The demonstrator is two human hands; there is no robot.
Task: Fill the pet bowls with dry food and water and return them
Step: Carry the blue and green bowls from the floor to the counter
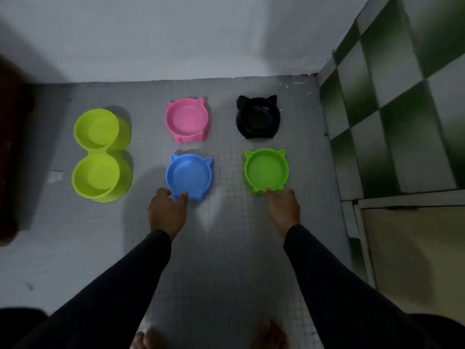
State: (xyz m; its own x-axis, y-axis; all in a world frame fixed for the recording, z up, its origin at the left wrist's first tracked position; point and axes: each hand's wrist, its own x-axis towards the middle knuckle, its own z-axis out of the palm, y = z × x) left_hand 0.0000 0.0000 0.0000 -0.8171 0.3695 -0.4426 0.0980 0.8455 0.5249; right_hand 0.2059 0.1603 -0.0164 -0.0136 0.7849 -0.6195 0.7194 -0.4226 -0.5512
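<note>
Reaching down w/ both arms, left hand (167, 212) gripping blue bowl (189, 176), right hand (284, 207) green bowl (266, 171).

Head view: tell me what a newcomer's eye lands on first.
Five bright pet bowls on the grey floor: a lime double bowl far left, pink bowl and black bowl behind. The left hand holds the blue bowl; the right hand touches the green bowl.

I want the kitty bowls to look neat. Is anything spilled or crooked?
Nothing looks spilled. The bowls all look empty. The pink cat-eared plastic bowl sits slightly turned compared with the blue cat-eared bowl, green cat-eared bowl and black cat-eared bowl. Small white flecks lie by the wall.
</note>
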